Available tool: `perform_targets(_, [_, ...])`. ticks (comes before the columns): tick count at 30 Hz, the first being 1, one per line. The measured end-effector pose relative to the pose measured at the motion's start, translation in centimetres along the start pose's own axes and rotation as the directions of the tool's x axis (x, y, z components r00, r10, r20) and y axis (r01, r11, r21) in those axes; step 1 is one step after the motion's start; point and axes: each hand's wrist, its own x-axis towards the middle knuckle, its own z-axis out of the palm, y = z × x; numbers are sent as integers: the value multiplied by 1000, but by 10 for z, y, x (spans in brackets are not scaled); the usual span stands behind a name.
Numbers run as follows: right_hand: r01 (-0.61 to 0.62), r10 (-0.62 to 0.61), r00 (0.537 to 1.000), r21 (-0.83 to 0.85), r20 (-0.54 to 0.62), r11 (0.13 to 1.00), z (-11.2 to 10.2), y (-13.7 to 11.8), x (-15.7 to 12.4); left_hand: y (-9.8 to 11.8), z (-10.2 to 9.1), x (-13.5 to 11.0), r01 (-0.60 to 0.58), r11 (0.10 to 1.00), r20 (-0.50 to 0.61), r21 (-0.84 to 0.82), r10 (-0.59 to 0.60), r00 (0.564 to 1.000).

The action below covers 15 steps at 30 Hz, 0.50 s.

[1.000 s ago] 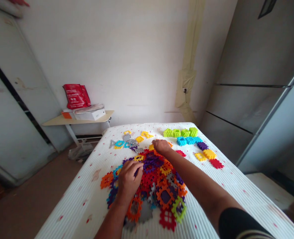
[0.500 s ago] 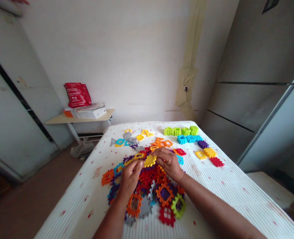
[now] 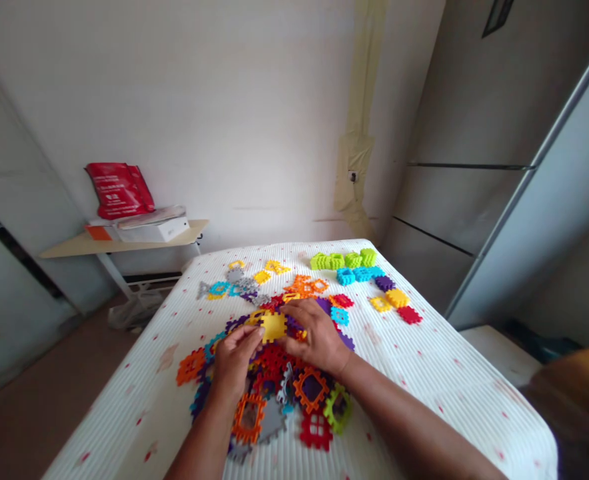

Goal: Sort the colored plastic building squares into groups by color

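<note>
A yellow square interlocking tile with notched edges is pinched at its left side between the thumb and fingers of my left hand. My right hand is at the tile's right edge, thumb and fingers apart; whether it touches the tile is hard to see. Below both hands spreads a pile of mixed tiles, among them an orange frame tile, a red window tile, a green frame tile and a grey tile. My hands hide the middle of the pile.
Green stacks and blue stacks stand at the back right, with purple, yellow and red tiles nearer. Grey, blue and yellow pieces lie at the back left. A side table holds a red bag.
The yellow tile has turned more face-on to me. My right hand's fingers have spread apart at its right side. The whole view has shifted to the right.
</note>
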Motion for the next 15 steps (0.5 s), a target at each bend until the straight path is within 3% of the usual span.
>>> perform_targets(5, [-1,15,997,-197,71,980,8,-9,2,-2,2,0,14,1000,-14,8,-14,1000])
perform_targets(15, [100,-62,988,-279,144,955,4,-13,1,4,9,-4,47,998,117,-50,-41,992])
